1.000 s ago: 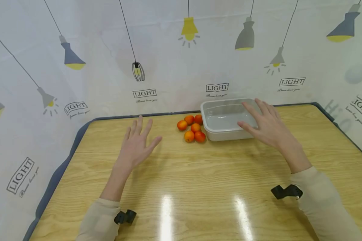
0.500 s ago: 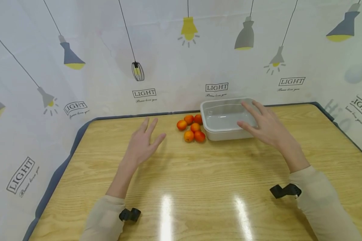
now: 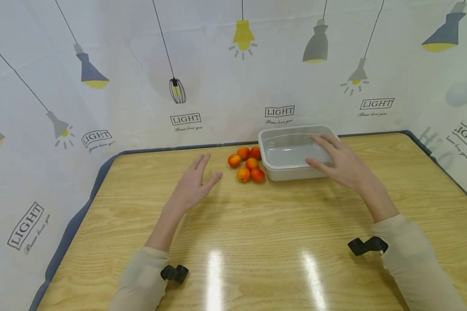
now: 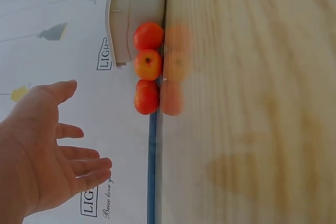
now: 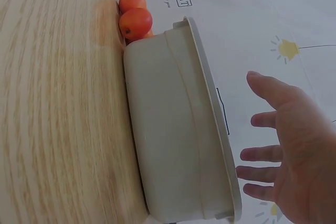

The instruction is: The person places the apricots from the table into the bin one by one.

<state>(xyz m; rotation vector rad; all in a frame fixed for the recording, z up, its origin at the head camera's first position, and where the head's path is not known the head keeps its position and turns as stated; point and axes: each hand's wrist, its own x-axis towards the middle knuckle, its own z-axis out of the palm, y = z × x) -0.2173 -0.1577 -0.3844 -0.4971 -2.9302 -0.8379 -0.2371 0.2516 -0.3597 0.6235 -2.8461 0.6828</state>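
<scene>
Several small orange-red fruits [image 3: 243, 174], round and smooth-skinned, lie in a cluster on the wooden table. Right beside them stands a pale grey rectangular plastic tub [image 3: 295, 173], with nothing in the part of it that shows. My left hand [image 3: 190, 185] hovers left of the fruits, fingers spread and the thumb pointing toward them; it holds nothing. In the left wrist view its palm [image 4: 39, 156] faces the fruits [image 4: 148, 65]. Over the right side of the tub my right hand [image 3: 346, 164] hangs with extended fingers, also holding nothing. The right wrist view shows these fingers [image 5: 262, 153] above the tub's rim.
The wooden table [image 3: 257, 233] has a dark blue edge along its back and sides. Close behind it hangs a white backdrop [image 3: 214, 77] printed with lamps. Each sleeve cuff carries a small black wrist camera [image 3: 174, 273].
My left hand has moved right, closer to the fruits, with its fingers drawn nearer together. The right hand stays almost in place over the tub. Fruits and tub have not moved.
</scene>
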